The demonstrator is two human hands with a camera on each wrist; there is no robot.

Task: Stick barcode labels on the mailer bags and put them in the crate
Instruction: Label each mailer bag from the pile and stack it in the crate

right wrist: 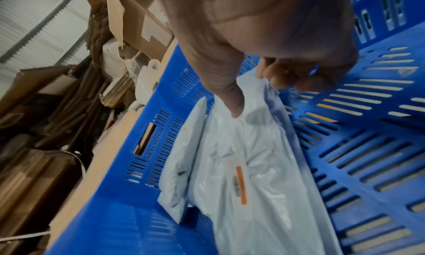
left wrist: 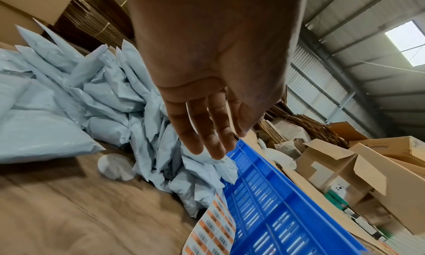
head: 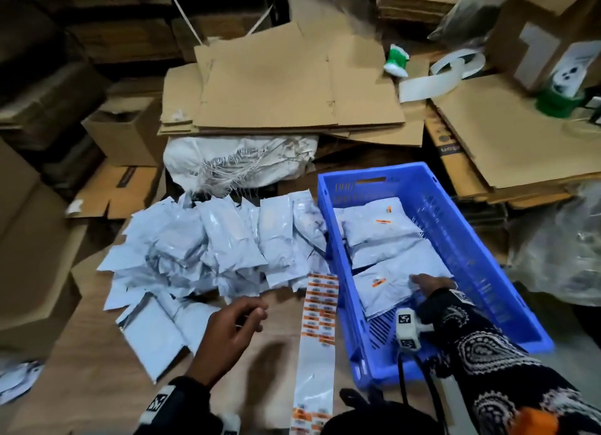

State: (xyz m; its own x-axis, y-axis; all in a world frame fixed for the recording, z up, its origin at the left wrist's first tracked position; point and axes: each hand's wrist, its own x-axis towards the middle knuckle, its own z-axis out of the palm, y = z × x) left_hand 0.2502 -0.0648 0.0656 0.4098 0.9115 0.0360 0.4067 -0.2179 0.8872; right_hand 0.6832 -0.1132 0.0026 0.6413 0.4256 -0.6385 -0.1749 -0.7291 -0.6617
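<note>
Right hand (head: 431, 286) pinches labelled mailer bag (right wrist: 241, 168) inside blue crate (head: 481, 272). Left hand (head: 232, 332) hovers empty, fingers relaxed, beside barcode label strip (head: 320, 317) and unlabelled bag pile (head: 208, 249).

Left hand (head: 232, 332) hovered palm down, fingers (left wrist: 202, 131) straight and slightly spread, thumb alongside, holding nothing; dark sleeve with white cuff at wrist. Right hand (head: 431, 285) reached forward and down, thumb (right wrist: 232, 97) pressed against curled fingers (right wrist: 299, 77), pinching thin edge between them; patterned sleeve on forearm, camera unit strapped at wrist
</note>
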